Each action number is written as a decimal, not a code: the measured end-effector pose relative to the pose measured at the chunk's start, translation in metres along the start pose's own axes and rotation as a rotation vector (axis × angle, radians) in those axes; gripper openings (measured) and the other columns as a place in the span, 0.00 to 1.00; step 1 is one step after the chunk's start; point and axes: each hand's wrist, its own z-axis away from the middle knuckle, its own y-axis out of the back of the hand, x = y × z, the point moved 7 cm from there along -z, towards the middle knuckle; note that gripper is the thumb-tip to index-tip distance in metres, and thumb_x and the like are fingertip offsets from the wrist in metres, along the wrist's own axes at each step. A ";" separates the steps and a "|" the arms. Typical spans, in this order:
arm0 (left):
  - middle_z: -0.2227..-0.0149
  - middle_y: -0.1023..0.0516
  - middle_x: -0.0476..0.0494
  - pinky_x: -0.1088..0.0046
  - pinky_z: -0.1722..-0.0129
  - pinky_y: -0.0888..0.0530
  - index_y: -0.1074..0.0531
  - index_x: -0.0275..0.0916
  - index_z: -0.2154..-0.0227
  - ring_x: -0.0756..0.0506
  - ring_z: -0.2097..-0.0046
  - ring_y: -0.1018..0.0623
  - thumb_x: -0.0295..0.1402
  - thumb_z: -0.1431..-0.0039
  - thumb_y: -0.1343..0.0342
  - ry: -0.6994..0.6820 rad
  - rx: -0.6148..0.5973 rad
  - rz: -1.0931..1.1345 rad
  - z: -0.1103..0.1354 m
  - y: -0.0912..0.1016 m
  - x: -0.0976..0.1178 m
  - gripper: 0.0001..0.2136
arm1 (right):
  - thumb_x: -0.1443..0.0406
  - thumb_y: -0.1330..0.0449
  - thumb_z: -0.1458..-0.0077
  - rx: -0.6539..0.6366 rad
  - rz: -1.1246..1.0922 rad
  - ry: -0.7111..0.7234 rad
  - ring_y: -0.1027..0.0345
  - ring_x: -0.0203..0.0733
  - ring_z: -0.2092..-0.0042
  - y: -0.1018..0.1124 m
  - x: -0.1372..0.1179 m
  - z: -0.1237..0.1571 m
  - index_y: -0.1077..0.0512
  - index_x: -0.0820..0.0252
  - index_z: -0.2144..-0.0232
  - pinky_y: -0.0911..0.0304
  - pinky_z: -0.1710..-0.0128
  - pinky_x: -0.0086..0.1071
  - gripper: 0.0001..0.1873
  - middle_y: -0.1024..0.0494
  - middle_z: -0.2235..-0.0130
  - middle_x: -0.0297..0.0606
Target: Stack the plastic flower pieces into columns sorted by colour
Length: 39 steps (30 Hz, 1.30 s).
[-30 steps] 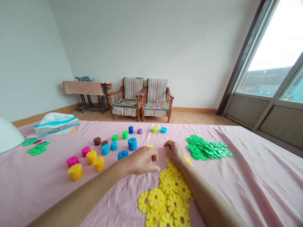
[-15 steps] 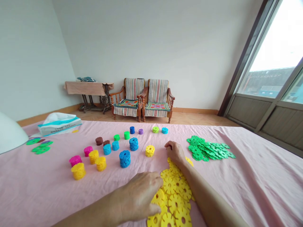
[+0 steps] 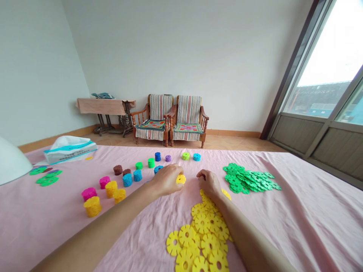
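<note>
My left hand (image 3: pixel 167 179) is closed with its fingers round the left and far sides of a short stack of yellow notched discs (image 3: pixel 180 179). Its palm side is hidden, so whether a loose disc is also in the grip does not show. Just to the right, my right hand (image 3: pixel 209 182) rests on the cloth with curled fingers; what they hold, if anything, is hidden. Under and in front of that wrist spreads a loose pile of yellow notched discs (image 3: pixel 202 223). Behind my left hand, a blue stack (image 3: pixel 158 169) is partly covered.
Stacks of pink (image 3: pixel 89 193), yellow (image 3: pixel 92 206), brown (image 3: pixel 118 170) and light-blue discs (image 3: pixel 127 180) stand on the left of the pink cloth (image 3: pixel 297 211). A green disc pile (image 3: pixel 249 179) lies right. A tissue pack (image 3: pixel 70 149) and a white rounded object (image 3: pixel 13 160) are far left.
My left hand has moved from the loose yellow pile forward to the yellow stack, uncovering discs at the pile's left edge and covering the nearer blue stack. My right hand has stayed in place.
</note>
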 end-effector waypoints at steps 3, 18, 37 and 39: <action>0.62 0.25 0.44 0.70 0.61 0.32 0.28 0.39 0.65 0.41 0.58 0.26 0.30 0.56 0.45 0.019 0.006 -0.015 -0.007 -0.005 -0.009 0.12 | 0.71 0.51 0.53 -0.004 0.001 0.004 0.32 0.36 0.66 -0.001 0.000 -0.001 0.26 0.59 0.71 0.44 0.67 0.25 0.14 0.23 0.68 0.37; 0.64 0.24 0.44 0.71 0.62 0.32 0.28 0.39 0.66 0.42 0.59 0.26 0.33 0.54 0.45 0.042 -0.014 -0.045 -0.014 -0.012 -0.019 0.10 | 0.71 0.51 0.52 -0.005 0.020 0.000 0.32 0.37 0.65 -0.002 0.001 -0.001 0.26 0.58 0.71 0.44 0.66 0.26 0.14 0.23 0.67 0.37; 0.58 0.23 0.44 0.70 0.60 0.32 0.27 0.41 0.63 0.40 0.55 0.26 0.33 0.58 0.42 0.050 -0.082 -0.025 -0.013 -0.016 -0.015 0.15 | 0.72 0.51 0.51 -0.009 0.017 0.000 0.32 0.36 0.65 0.000 -0.001 0.000 0.26 0.59 0.70 0.43 0.66 0.25 0.14 0.22 0.67 0.37; 0.59 0.23 0.44 0.70 0.60 0.32 0.26 0.41 0.63 0.40 0.56 0.26 0.34 0.58 0.42 0.048 -0.079 -0.019 -0.014 -0.017 -0.016 0.15 | 0.72 0.51 0.51 -0.009 0.019 -0.005 0.32 0.36 0.65 0.000 -0.001 0.000 0.26 0.59 0.70 0.43 0.66 0.25 0.14 0.23 0.67 0.37</action>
